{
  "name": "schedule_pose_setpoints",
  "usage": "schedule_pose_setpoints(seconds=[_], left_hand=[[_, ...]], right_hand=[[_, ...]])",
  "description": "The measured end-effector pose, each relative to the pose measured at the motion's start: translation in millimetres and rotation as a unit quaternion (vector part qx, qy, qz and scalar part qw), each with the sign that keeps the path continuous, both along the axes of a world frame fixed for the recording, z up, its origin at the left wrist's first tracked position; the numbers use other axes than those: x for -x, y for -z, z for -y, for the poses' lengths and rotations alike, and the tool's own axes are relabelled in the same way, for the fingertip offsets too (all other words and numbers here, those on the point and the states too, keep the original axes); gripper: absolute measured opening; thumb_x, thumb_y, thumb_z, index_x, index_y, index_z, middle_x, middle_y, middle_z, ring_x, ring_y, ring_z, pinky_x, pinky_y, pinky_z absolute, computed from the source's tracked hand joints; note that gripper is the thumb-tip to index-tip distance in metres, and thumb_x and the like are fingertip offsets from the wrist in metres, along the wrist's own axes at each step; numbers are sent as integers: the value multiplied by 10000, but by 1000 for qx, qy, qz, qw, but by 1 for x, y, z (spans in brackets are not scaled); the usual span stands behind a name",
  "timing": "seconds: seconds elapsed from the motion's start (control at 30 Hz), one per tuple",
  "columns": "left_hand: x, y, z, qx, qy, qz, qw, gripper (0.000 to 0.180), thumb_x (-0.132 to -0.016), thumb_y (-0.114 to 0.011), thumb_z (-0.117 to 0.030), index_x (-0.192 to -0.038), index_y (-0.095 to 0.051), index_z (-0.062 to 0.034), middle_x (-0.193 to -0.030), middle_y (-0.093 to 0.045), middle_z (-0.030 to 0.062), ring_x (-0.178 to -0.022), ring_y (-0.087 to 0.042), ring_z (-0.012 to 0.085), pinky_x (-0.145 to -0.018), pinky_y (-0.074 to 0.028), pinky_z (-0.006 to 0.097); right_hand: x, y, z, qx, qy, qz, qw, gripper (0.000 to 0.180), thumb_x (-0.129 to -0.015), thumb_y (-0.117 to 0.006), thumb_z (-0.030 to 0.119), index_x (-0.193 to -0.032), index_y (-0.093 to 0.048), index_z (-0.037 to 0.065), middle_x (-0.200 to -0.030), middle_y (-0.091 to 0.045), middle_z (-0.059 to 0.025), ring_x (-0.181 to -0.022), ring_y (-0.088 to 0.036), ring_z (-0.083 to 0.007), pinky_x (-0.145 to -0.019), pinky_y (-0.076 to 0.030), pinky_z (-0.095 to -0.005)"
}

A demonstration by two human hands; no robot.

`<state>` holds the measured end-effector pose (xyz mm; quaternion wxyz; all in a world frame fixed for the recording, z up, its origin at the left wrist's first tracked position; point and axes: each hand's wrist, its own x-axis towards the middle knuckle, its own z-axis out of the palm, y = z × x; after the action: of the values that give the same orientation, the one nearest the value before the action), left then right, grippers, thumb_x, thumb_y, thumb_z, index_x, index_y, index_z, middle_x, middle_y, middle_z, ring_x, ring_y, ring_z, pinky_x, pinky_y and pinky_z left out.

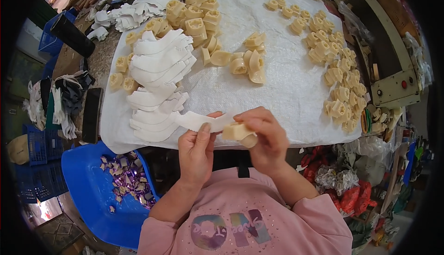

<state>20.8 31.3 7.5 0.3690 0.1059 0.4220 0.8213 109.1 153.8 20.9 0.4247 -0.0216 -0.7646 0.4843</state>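
My left hand [196, 147] pinches a curved white strip [200, 119] just over the near edge of the white cloth-covered table [286, 88]. My right hand [264, 135] grips a cream plastic heel block [240, 133], pressed against the strip's right end. A fanned stack of similar white strips [159, 77] lies left of my hands. Several cream heel blocks [247, 61] sit in the middle of the cloth.
More heel blocks run along the right side [340, 74] and pile at the far left [194, 17]. A blue bin [88, 185] with purple scraps stands at lower left. A dark phone [91, 115] lies left of the cloth. A beige machine [393, 77] sits at right.
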Motion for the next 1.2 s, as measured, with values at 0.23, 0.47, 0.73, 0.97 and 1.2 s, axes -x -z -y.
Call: schedule_pose_setpoints(seconds=[0.23,0.47,0.73,0.97,1.2], left_hand=[[-7,-17,3,-51,53,11,997,340,-993,-408,-125,-1204,-493,127,-1213,-555,186,-1068,-574,190,-929,-470,304],[-12,-20,2,-28,46,-25,998,344,-999,-374,-112,-1199,-484,145,-1247,-529,208,-1086,-563,207,-928,-471,317],[-15,-16,6,80,25,-163,983,382,-1002,-342,-147,-1207,-498,135,-1256,-539,204,-1039,-579,179,-880,-469,281],[-2,-12,11,117,36,-260,958,361,-995,-387,-185,-1169,-550,86,-969,-658,125,-847,-593,109,-749,-453,218],[11,-19,15,175,-61,-377,908,214,-952,-499,-92,-1015,-630,65,-762,-601,49,-661,-478,74,-577,-390,228]], right_hand=[[6,11,3,-111,37,-83,990,442,-682,-609,-126,-1087,-569,47,-1056,-607,-134,-884,-583,-291,-738,-479,-365],[5,13,1,-116,42,-74,990,487,-658,-606,-133,-1108,-573,53,-1038,-617,-127,-878,-575,-297,-735,-478,-366],[5,13,-1,-220,101,-32,970,494,-622,-630,-52,-1093,-562,81,-982,-633,-81,-777,-508,-255,-723,-350,-400],[9,19,-6,-218,114,-30,969,437,-600,-629,-11,-1020,-568,95,-955,-632,-42,-774,-487,-239,-731,-291,-396],[2,-18,0,-303,112,126,938,283,-591,-632,21,-855,-605,119,-842,-556,-1,-805,-494,-205,-781,-257,-451]])
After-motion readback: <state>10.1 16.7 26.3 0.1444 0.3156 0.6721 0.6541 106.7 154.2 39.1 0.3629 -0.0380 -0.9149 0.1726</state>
